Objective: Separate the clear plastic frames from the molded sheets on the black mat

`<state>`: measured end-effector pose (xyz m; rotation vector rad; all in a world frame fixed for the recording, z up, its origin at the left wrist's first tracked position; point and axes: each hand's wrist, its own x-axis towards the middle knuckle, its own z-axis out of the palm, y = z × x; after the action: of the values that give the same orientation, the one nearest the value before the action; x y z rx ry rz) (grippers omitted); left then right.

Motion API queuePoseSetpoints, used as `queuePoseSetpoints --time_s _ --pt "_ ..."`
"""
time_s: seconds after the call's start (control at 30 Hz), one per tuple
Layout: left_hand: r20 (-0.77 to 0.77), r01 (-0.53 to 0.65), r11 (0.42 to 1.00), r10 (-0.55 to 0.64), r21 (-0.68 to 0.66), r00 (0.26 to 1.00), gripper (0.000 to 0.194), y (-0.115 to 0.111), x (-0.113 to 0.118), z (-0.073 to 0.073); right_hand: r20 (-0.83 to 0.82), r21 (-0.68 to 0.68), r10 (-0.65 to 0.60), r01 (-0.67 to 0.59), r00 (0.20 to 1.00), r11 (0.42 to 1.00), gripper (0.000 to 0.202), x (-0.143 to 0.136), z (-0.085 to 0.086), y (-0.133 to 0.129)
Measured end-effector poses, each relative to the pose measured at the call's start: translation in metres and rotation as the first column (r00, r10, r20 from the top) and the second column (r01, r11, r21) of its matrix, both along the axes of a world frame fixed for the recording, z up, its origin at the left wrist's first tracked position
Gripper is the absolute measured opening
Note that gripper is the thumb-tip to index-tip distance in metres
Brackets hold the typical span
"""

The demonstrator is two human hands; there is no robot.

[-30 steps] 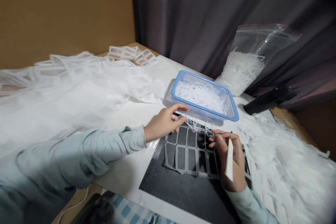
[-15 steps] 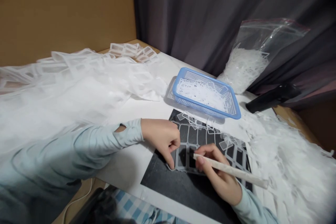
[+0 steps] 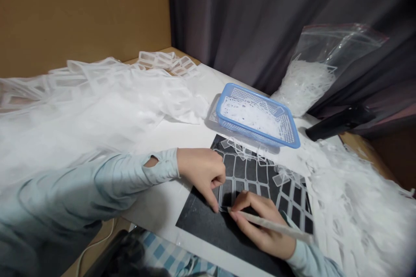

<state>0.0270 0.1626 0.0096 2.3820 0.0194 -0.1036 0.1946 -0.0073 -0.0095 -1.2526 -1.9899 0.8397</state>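
Dark curtain (image 3: 224,17) backs the white tabletop (image 3: 185,136). On the black mat (image 3: 198,218), the gridded sheet (image 3: 245,180) lies under both hands. My left hand (image 3: 202,171) curls, thumb at its near edge, grip unclear; my right hand (image 3: 272,242) pinches a pale stick (image 3: 274,225). I judge it partway: loose frames (image 3: 280,179) beyond, many cells joined. Fingers mask the stick's tip.

Creased pale-blue sleeves (image 3: 107,186) end at bare hands (image 3: 201,171), the left cuff (image 3: 168,165) showing an oval opening (image 3: 151,162).

The right hand (image 3: 267,213) holds a white stick (image 3: 276,226) near the left hand (image 3: 203,169).
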Motion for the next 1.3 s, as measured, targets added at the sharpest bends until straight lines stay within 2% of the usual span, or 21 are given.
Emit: queuePoseSetpoints --time_s 0.07,0.13,0.2,0.27,0.33,0.53,0.7,0.77,0.87,0.93,1.03,1.13,1.2,1.3 --pt "-0.004 -0.005 1.000 0.005 0.014 1.000 0.053 -0.001 0.000 -0.002 0.105 0.130 0.056 -0.070 0.993 0.989 0.009 -0.002 0.002 0.001" --pt "-0.004 -0.012 1.000 0.012 0.016 1.000 0.054 -0.002 0.000 -0.003 0.250 0.283 0.070 -0.142 0.966 0.948 0.011 -0.004 0.002 0.001" --pt "0.011 -0.019 1.000 0.019 0.004 1.000 0.054 -0.002 0.000 -0.004 0.369 0.400 0.032 -0.190 0.929 0.897 0.013 -0.005 0.002 0.000" --pt "0.033 -0.029 1.000 0.029 -0.010 0.999 0.054 -0.002 0.000 -0.005 0.445 0.458 -0.007 -0.221 0.895 0.861 0.014 -0.006 0.000 -0.002" --pt "0.049 -0.036 0.999 0.037 -0.017 0.998 0.054 -0.002 0.000 -0.006 0.480 0.478 -0.042 -0.221 0.876 0.850 0.013 -0.006 -0.002 -0.003" --pt "0.038 -0.029 1.000 0.028 0.006 0.999 0.056 -0.002 0.000 -0.007 0.446 0.455 -0.120 -0.109 0.887 0.884 0.012 -0.010 -0.002 -0.007" --pt "0.080 -0.037 0.998 0.041 -0.052 0.996 0.056 -0.002 0.000 -0.007 0.473 0.429 -0.128 -0.100 0.872 0.898 0.016 -0.016 -0.002 -0.010" --pt "0.089 -0.029 0.997 0.035 -0.065 0.995 0.056 -0.001 0.000 -0.007 0.429 0.405 -0.111 -0.081 0.896 0.911 0.018 -0.017 -0.003 -0.009" --pt "0.079 -0.021 0.995 0.029 -0.101 0.996 0.053 0.001 -0.001 -0.006 0.226 0.339 -0.114 0.032 0.967 0.940 0.013 -0.015 -0.005 -0.007" --pt "0.090 -0.051 0.990 0.062 -0.129 0.994 0.047 0.003 -0.001 -0.006 0.079 0.293 -0.203 0.172 0.976 0.941 0.009 -0.012 -0.006 -0.006" --pt "0.186 -0.190 0.974 0.211 -0.125 0.960 0.033 0.005 0.002 -0.007 -0.035 0.236 -0.394 0.391 0.918 0.890 0.008 -0.007 -0.007 -0.006" --pt "0.281 -0.308 0.942 0.335 -0.136 0.899 0.027 0.003 0.006 -0.010 -0.104 0.204 -0.537 0.547 0.837 0.812 0.007 -0.002 -0.008 -0.006" --pt "0.312 -0.355 0.920 0.390 -0.165 0.866 0.026 -0.001 0.008 -0.012 -0.139 0.191 -0.582 0.599 0.801 0.778 0.006 0.000 -0.010 -0.005" --pt "0.323 -0.427 0.875 0.481 -0.226 0.815 0.027 -0.008 0.011 -0.016 -0.159 0.174 -0.578 0.599 0.800 0.782 0.008 0.002 -0.013 -0.005"
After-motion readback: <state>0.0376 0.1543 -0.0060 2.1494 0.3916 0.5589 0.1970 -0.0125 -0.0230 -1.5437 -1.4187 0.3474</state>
